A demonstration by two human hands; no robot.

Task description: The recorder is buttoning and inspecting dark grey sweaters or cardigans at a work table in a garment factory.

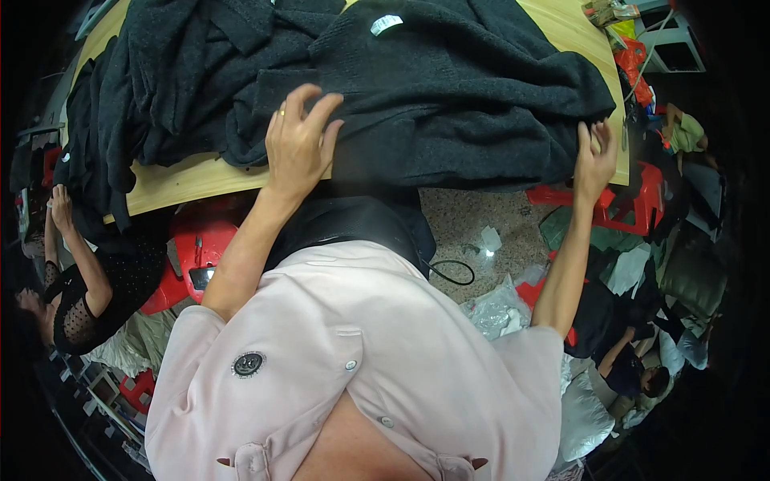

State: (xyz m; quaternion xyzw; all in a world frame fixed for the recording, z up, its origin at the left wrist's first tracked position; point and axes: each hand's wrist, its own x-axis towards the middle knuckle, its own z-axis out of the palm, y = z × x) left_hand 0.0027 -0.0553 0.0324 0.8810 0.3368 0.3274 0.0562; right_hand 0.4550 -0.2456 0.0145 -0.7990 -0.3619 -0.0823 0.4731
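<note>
A dark charcoal knit garment lies spread and rumpled across the table, with a small white label near its top. Over its left part hovers my left hand, fingers curved and apart, a ring on one finger, nothing in the grasp. My right hand is at the garment's lower right corner, by the table edge. Its fingers are bent and slightly apart, close to the cloth; no fabric shows between them. More dark knitwear is heaped on the left of the table.
The wooden table ends close to my waist. On the left a co-worker handles dark cloth near a red stool. Another red stool stands at right. Plastic bags lie on the floor; a second person sits at lower right.
</note>
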